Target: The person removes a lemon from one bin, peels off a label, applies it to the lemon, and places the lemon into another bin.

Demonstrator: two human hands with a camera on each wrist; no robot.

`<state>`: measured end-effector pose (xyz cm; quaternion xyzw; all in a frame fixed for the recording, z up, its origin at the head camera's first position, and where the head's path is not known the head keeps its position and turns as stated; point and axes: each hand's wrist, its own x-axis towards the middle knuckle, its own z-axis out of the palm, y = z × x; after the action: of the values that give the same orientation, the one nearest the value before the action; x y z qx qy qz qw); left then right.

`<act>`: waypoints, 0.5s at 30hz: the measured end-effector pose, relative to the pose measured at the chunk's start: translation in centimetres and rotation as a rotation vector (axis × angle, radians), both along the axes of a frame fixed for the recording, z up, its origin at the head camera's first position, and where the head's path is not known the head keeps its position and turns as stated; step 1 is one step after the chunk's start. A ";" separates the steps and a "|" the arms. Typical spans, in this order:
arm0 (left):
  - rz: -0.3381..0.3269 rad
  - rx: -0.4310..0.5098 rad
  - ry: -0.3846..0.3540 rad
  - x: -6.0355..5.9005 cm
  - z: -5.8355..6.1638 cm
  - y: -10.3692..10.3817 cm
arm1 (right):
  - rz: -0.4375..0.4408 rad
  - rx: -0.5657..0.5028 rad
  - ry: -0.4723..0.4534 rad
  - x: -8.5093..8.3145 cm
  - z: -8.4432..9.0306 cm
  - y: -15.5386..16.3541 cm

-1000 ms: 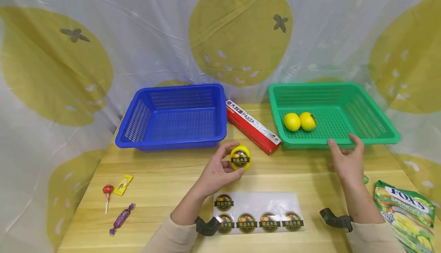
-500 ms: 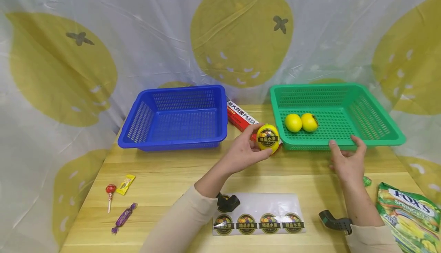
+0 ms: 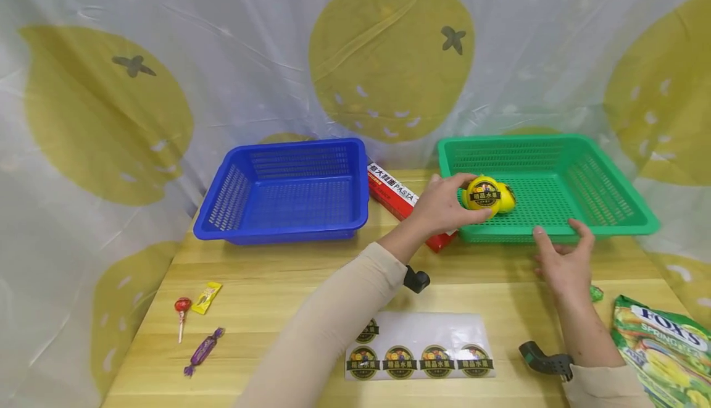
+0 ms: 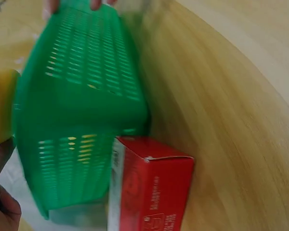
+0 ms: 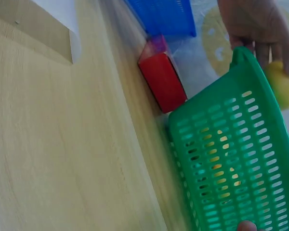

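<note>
My left hand (image 3: pixel 444 204) holds a yellow persimmon (image 3: pixel 482 207) between thumb and fingers, its round black-and-gold sticker (image 3: pixel 484 195) facing up toward me. It hangs over the left front of the green basket (image 3: pixel 622 179) and, in the head view, mostly hides one of two persimmons inside; the other persimmon (image 3: pixel 507 199) peeks out at its right. In the right wrist view the held fruit shows past the rim, below my left fingers (image 5: pixel 262 53). My right hand (image 3: pixel 563 266) grips the basket's front rim, one fingertip (image 5: pixel 247 225) on the outer wall and another over the edge.
A blue basket (image 3: pixel 300 195) stands at left, with a red pasta box (image 3: pixel 389 192) slanting between the baskets. A sticker sheet (image 3: pixel 419 328) lies in front. Candies, including a lollipop (image 3: pixel 182 305), lie left; a green FOX'S bag (image 3: pixel 661 346) lies right.
My left hand has carried the stickered persimmon rightward and away from me, from above the table's middle to over the green basket. My right hand has stayed at the basket's front rim.
</note>
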<state>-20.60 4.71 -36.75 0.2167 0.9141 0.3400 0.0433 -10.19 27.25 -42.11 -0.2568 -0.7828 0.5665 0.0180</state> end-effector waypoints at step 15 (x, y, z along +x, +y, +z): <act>-0.027 -0.227 0.086 -1.4 -2.1 0.7 | 0.027 0.084 0.030 0.3 -0.4 0.0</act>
<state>-21.99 5.40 -38.86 0.2373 0.9447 0.2240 0.0329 -9.87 27.27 -42.54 -0.2366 -0.8091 0.5370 0.0329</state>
